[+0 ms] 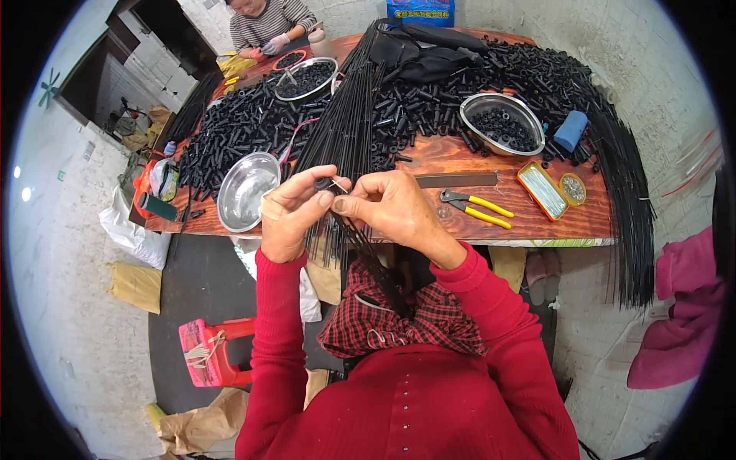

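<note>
Above the front edge of the table, my left hand point(291, 218) is closed, its thumb and fingers pinching a small black cylindrical part point(323, 184). A tan plaster strip shows on this hand. Close beside it, my right hand point(402, 211) is also closed, with thumb and forefinger pressed together around a thin pale pin point(338, 185). The pin's tip lies against the black part; whether it is inside cannot be made out. Thin black rods point(376, 268) run from below my fingers down to my lap. Behind my hands a large bundle of black rods point(341, 115) lies across the table.
On the wooden table point(452, 207) are loose black parts point(230, 142), a steel bowl point(249, 192), a parts-filled bowl point(502, 123), yellow-handled cutters point(477, 208), a tin of pins point(543, 190) and a blue block point(570, 130). Another person point(268, 27) works opposite. A red stool point(218, 351) stands left.
</note>
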The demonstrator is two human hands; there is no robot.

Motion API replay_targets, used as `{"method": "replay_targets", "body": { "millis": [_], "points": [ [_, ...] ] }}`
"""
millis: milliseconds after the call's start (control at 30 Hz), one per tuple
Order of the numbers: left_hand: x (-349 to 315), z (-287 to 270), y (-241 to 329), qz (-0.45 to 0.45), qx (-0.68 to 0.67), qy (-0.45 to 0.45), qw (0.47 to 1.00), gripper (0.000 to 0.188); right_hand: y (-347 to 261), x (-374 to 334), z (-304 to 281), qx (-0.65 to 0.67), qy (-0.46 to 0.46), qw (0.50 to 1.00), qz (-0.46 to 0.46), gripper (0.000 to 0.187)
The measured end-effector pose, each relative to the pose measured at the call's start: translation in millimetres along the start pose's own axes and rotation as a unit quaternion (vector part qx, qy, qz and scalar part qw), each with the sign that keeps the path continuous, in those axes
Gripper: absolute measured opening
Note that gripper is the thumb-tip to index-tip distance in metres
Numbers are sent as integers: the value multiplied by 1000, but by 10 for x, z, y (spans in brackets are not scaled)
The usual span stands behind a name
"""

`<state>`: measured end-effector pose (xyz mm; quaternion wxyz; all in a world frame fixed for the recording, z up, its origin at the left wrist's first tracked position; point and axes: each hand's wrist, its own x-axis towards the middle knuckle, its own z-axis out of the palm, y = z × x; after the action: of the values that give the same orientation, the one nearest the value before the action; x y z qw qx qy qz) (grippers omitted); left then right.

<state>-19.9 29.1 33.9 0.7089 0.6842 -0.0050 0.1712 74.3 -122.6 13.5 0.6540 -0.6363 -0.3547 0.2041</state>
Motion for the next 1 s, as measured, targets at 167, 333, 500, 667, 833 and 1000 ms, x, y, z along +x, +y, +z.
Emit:
{"method": "replay_targets", "body": {
  "millis": [167,333,500,667,833,1000],
  "points": [
    [-24,-23,-21,8,5,5,1000,39,-56,-75,21,-88,8,996,17,31],
    [5,-160,-120,74,-87,-36,993,40,50,-143,72,56,-31,998,-25,24],
    [5,-228,-231,83,-121,-83,986,46,231,-211,180,152,-10,988,-29,21],
    [9,-273,-238,78,-128,-101,984,46,284,-216,254,142,31,989,-37,22],
    [27,-303,-282,88,-135,-106,981,43,76,-251,256,-49,98,984,-143,20],
    [53,-301,-273,98,-115,-120,981,40,58,-237,243,-98,107,975,-171,19]
  ]
}}
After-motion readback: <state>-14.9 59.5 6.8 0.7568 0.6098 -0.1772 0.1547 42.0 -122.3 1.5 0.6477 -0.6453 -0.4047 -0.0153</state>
